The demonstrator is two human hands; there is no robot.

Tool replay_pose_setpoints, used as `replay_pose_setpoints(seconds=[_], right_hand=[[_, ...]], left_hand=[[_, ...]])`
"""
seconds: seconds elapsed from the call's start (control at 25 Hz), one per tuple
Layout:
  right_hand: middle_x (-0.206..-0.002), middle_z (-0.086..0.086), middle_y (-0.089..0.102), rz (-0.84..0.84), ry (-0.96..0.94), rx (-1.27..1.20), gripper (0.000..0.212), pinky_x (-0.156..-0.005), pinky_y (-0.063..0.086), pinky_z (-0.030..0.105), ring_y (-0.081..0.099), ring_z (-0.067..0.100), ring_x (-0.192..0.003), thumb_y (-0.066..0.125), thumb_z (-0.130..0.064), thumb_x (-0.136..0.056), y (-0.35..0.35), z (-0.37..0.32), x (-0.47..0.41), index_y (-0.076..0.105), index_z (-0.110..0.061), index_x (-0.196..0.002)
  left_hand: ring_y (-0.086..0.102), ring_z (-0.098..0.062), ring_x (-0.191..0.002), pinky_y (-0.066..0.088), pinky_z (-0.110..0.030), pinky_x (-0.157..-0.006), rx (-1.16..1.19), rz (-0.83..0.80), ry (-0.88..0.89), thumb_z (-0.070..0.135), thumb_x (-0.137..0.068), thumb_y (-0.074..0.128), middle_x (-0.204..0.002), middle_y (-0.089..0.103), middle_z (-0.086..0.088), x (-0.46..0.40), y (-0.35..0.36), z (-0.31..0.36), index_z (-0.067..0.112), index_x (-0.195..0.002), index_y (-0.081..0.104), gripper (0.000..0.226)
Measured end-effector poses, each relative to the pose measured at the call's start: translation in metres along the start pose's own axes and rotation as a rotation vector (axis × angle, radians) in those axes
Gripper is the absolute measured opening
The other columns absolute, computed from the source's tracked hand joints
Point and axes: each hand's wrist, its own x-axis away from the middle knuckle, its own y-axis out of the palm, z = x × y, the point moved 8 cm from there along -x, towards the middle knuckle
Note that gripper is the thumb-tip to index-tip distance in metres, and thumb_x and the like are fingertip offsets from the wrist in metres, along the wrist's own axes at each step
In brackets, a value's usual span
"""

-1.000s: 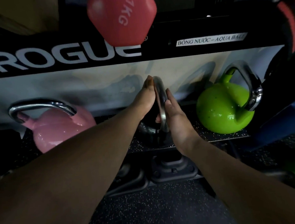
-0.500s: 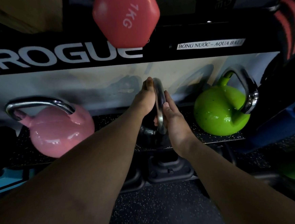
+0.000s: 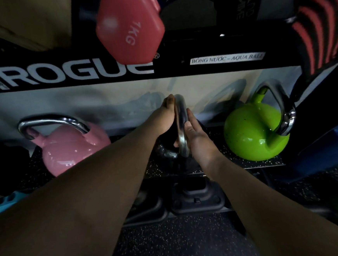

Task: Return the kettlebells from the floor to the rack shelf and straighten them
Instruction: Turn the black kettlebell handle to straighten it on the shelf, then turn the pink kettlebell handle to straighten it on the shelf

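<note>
Two bare arms reaching in from 6 o'clock to the middle of the rack shelf [image 3: 217, 165]. Between the hands, a black kettlebell [image 3: 163, 149] sitting on the shelf, with its shiny steel handle [image 3: 181, 126] standing up edge-on. Left hand [image 3: 164, 116] pressed flat on the handle's 9 o'clock side, fingers together and pointing up to 12 o'clock. Right hand [image 3: 196, 135] on the handle's 3 o'clock side, fingers together, thumb touching the steel low down. Handle squeezed between both palms, not wrapped by a full fist. Black ball mostly hidden behind the hands and very dark, so hard to tell its whole shape. At 9 o'clock of the hands, a pink kettlebell [image 3: 73, 151] on the same shelf, partly behind the left arm, handle lying across from side to side. At 3 o'clock, a green kettlebell [image 3: 253, 133] on the shelf, well apart from the hands, handle turned toward 3 o'clock. At 12 o'clock, up high, a red dumbbell [image 3: 129, 26] marked 1KG, in front of a black bar with the white word ROGUE [image 3: 75, 74]. Just beside that word, a small white label [image 3: 226, 58]. Down at 6 o'clock, dark speckled floor [image 3: 173, 244].
</note>
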Motion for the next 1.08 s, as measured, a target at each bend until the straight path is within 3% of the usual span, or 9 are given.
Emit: replay_pose_setpoints(seconds=[0.12, 0.2, 0.36, 0.4, 0.56, 0.68, 0.84, 0.92, 1.08], right_hand=[[-0.141, 0.003, 0.056, -0.032, 0.025, 0.074, 0.047, -0.104, 0.045, 0.044, 0.060, 0.025, -0.118, 0.037, -0.041, -0.101, -0.004, -0.006, 0.000, 0.028, -0.051, -0.146], [-0.144, 0.006, 0.053, 0.002, -0.004, 0.184, 0.046, -0.108, 0.041, 0.047, 0.053, 0.028, -0.125, 0.041, -0.035, -0.098, -0.005, -0.019, -0.008, 0.038, -0.044, -0.143], [-0.141, 0.017, 0.042, 0.254, -0.239, 0.926, 0.059, -0.110, 0.032, 0.047, 0.037, 0.041, -0.130, 0.049, -0.029, -0.089, 0.006, -0.071, -0.003, 0.037, -0.023, -0.146], [-0.141, 0.019, 0.041, 0.268, -0.315, 1.006, 0.060, -0.111, 0.029, 0.046, 0.034, 0.040, -0.131, 0.052, -0.025, -0.089, 0.026, -0.084, 0.000, 0.038, -0.020, -0.146], [-0.146, 0.016, 0.039, 0.176, -0.374, 1.007, 0.058, -0.114, 0.026, 0.044, 0.030, 0.035, -0.136, 0.052, -0.028, -0.092, 0.125, -0.097, -0.004, 0.037, -0.022, -0.147], [-0.145, 0.016, 0.041, 0.085, -0.284, 0.955, 0.054, -0.111, 0.032, 0.048, 0.033, 0.035, -0.136, 0.049, -0.036, -0.095, 0.196, -0.085, -0.019, 0.036, -0.025, -0.147], [-0.139, 0.016, 0.047, 0.022, -0.253, 0.922, 0.060, -0.108, 0.037, 0.051, 0.041, 0.036, -0.131, 0.042, -0.057, -0.094, 0.277, -0.068, -0.035, 0.038, -0.026, -0.146], [-0.135, 0.016, 0.050, 0.003, -0.227, 0.911, 0.064, -0.104, 0.041, 0.051, 0.045, 0.036, -0.126, 0.040, -0.063, -0.092, 0.298, -0.063, -0.041, 0.038, -0.024, -0.143], [-0.122, 0.016, 0.052, 0.039, -0.212, 0.768, 0.052, -0.092, 0.047, 0.044, 0.053, 0.037, -0.113, 0.045, -0.060, -0.092, 0.310, -0.053, -0.048, 0.040, -0.021, -0.126]], left_hand=[[0.047, -0.040, -0.129, 0.038, -0.049, -0.107, -0.271, 0.092, 0.105, 0.032, -0.107, 0.021, -0.146, 0.044, -0.025, 0.004, -0.020, 0.012, 0.012, -0.152, 0.024, 0.050], [0.042, -0.042, -0.132, 0.038, -0.054, -0.106, -0.468, 0.107, 0.216, 0.033, -0.105, 0.024, -0.149, 0.039, -0.021, 0.007, -0.029, 0.017, 0.015, -0.153, 0.020, 0.051], [0.038, -0.034, -0.136, 0.026, -0.053, -0.113, -0.759, 0.135, 0.401, 0.048, -0.102, 0.024, -0.150, 0.043, -0.009, 0.020, -0.057, 0.019, 0.024, -0.148, 0.037, 0.053], [0.036, -0.033, -0.138, 0.022, -0.052, -0.115, -0.828, 0.168, 0.445, 0.047, -0.102, 0.027, -0.150, 0.043, -0.009, 0.024, -0.070, 0.012, 0.022, -0.146, 0.039, 0.052], [0.026, -0.032, -0.146, 0.009, -0.055, -0.119, -0.963, 0.397, 0.468, 0.042, -0.100, 0.033, -0.155, 0.038, -0.012, 0.036, -0.158, -0.046, 0.016, -0.141, 0.048, 0.051], [0.043, -0.037, -0.135, 0.021, -0.058, -0.115, -0.867, 0.591, 0.426, 0.046, -0.095, 0.027, -0.140, 0.054, -0.016, 0.046, -0.239, -0.101, 0.012, -0.126, 0.062, 0.058], [0.046, -0.034, -0.128, 0.039, -0.053, -0.104, -0.566, 0.535, 0.243, 0.061, -0.095, 0.031, -0.135, 0.056, -0.013, 0.052, -0.308, -0.175, 0.014, -0.129, 0.058, 0.064], [0.046, -0.031, -0.127, 0.045, -0.046, -0.098, -0.376, 0.493, 0.205, 0.066, -0.093, 0.034, -0.140, 0.049, -0.011, 0.061, -0.311, -0.197, 0.015, -0.138, 0.050, 0.070], [0.032, -0.031, -0.139, 0.038, -0.041, -0.099, 0.124, 0.460, 0.098, 0.070, -0.088, 0.045, -0.156, 0.024, -0.006, 0.077, -0.287, -0.229, 0.028, -0.156, 0.011, 0.087]])
